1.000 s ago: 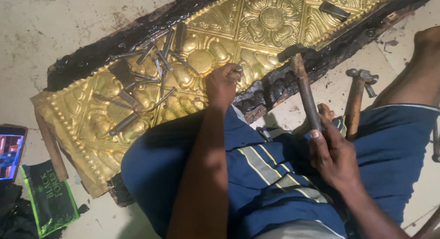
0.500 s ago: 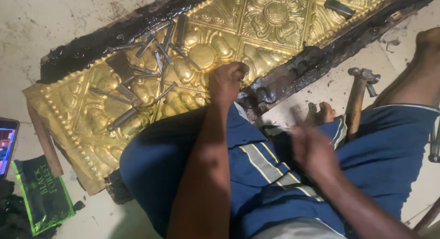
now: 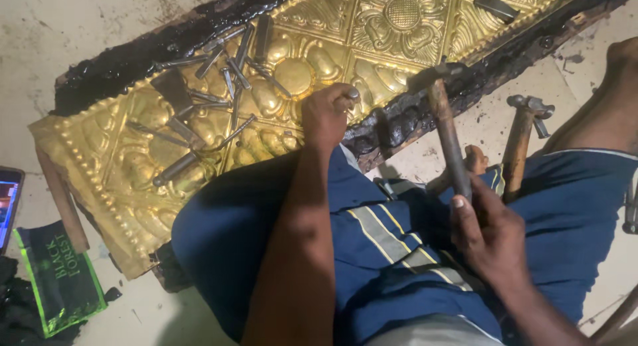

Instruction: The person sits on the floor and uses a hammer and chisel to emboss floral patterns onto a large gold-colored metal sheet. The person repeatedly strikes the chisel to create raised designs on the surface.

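We held a small steel punch [image 3: 351, 95] pinched in our left hand [image 3: 325, 113] at the frame's centre, tip on the embossed gold sheet [image 3: 199, 140]. Our right hand [image 3: 488, 230], lower right, was clamped on the hammer [image 3: 446, 130], whose handle ran upward, head just right of the punch.

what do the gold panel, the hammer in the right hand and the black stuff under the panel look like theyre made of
Gold panel: thin sheet metal, probably brass, going by its yellow shine and raised flower relief. Hammer in the right hand: worn brown wooden handle and a dull grey head, likely steel. Black bed under the panel: glossy and lumpy, maybe pitch or tar; hard to be sure.
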